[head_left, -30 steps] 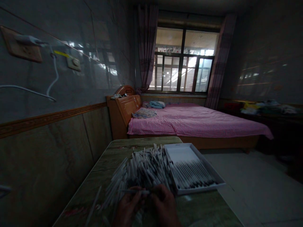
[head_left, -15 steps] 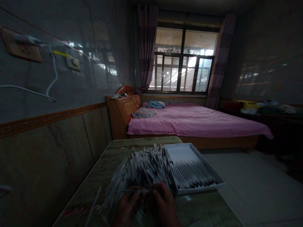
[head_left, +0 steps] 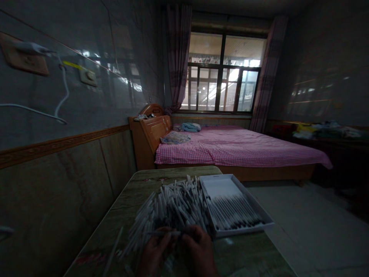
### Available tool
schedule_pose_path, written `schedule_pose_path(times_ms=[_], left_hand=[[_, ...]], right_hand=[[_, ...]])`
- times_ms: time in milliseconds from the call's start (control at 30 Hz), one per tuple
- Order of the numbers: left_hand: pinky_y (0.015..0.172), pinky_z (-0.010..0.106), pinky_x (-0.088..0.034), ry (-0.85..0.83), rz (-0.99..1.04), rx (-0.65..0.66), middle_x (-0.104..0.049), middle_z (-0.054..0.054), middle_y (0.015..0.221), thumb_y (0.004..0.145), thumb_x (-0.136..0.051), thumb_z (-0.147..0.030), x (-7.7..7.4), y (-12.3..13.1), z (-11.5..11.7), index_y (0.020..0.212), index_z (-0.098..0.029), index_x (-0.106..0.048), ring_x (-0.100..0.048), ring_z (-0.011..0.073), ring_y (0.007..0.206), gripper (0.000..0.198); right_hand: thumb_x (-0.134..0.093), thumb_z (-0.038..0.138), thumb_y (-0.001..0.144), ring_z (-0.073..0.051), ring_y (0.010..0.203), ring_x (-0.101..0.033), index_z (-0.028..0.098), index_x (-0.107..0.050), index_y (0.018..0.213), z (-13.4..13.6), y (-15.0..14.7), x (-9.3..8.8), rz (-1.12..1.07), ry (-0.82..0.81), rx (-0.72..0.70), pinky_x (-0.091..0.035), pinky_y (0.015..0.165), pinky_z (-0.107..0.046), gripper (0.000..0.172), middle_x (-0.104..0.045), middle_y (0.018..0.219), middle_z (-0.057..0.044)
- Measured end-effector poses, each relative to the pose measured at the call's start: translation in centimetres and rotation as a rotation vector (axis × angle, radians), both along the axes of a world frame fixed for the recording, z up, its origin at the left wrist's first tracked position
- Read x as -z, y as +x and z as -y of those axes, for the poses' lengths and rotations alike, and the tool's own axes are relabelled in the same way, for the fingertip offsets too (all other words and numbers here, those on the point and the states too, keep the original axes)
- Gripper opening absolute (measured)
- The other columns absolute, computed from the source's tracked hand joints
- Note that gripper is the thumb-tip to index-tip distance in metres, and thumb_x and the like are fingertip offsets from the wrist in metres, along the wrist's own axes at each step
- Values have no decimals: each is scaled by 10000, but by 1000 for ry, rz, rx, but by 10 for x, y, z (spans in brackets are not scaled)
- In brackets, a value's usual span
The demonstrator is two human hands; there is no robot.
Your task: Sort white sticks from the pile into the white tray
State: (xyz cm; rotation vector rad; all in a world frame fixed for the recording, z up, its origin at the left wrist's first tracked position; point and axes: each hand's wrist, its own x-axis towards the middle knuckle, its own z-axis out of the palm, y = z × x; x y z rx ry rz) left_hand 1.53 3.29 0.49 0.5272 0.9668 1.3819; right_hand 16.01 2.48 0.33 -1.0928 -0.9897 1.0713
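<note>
Both my hands are low at the near edge of the table (head_left: 135,192), held together over a big heap of white pens (head_left: 170,206). My left hand (head_left: 154,254) and my right hand (head_left: 197,252) each pinch one end of a single thin pen (head_left: 164,233) that lies crosswise between them. The fingers of both are curled closed. Just right of the heap stands a shallow white tray (head_left: 219,184) with a row of pens laid side by side in its near half.
A single pen (head_left: 113,246) lies apart at the table's left. The tiled wall runs along the left with a socket and cable (head_left: 62,92). Beyond the table stands a bed with a pink checked cover (head_left: 236,148) under a window. Bare floor lies to the right.
Hardly anything differs. My hands stay on the same pen, with the right hand shifted slightly down and left.
</note>
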Motion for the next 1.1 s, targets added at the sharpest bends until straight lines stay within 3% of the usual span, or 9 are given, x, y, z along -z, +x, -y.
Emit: schedule_pose_path(times_ms=[167,400,567,767,933,1100], left_hand=[[589,269,-597,-23,-22,-21,-816,52,705,310,-997,-432,-1,2,0,705,-181,-742,-758,206,646,534],[572,285,-583,-49,-52,-53,-799,39,654,297,-999,-357,-3,3,-1,703,-188,-714,-760,229,633,524],[610,296,-587,-29,-89,-43,-805,56,684,329,-989,-406,-7,4,4,721,-178,-711,-764,240,674,532],[558,297,-565,37,-133,-56,-790,36,642,361,-977,-448,0,10,7,706,-194,-704,-747,234,629,508],[584,309,-574,1,-132,-54,-782,31,641,336,-979,-457,-2,9,6,703,-192,-710,-749,236,643,527],[553,318,-559,73,-187,-76,-772,41,630,398,-954,-507,-1,11,10,723,-189,-703,-734,240,612,519]], right_hand=[[-632,298,634,-247,681,-675,204,-730,662,6,3,-11,137,43,19,-486,626,-305,139,-717,646,-26],[-588,324,686,-244,697,-683,211,-710,691,8,3,-11,285,55,12,-488,639,-299,166,-721,676,-33],[-549,357,837,-235,728,-681,247,-660,762,7,4,6,515,145,37,-472,668,-309,173,-717,744,-35],[-406,479,994,-224,598,-618,310,-610,749,1,2,36,672,304,138,-431,572,-327,361,-651,660,-16],[-392,458,1024,-208,659,-636,299,-629,848,4,4,33,583,309,9,-455,615,-316,335,-669,734,1],[-459,497,995,-230,727,-646,299,-689,879,10,10,39,620,354,46,-484,674,-332,325,-693,788,-27]])
